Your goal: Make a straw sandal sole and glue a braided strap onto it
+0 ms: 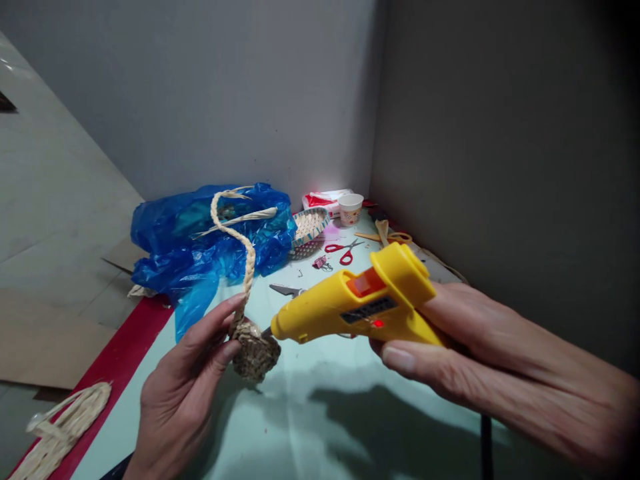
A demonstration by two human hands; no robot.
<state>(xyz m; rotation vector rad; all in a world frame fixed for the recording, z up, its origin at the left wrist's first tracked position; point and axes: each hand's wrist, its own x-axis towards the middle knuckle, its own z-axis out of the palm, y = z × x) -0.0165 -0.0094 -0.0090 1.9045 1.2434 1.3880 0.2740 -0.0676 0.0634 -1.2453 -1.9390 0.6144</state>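
Far left, beyond the red edge of the table point(310, 413): a plaited straw mat point(60, 427). Further back, on the table, a crumpled blue bag point(200, 247). Pinches, with the left hand point(190, 380), thumb and fingers pressed together, a coiled braid point(256, 353) just above the table's near part, the loose braid tail point(240, 247) curling up before the bag. Touches the coil with the nozzle of a yellow glue gun point(355, 303), red light on. Grips the gun's handle in the right hand point(475, 353), fingers wrapped tight. Behind the gun, on the table: woven tray point(310, 227), red scissors point(345, 250), paper cup point(350, 208).
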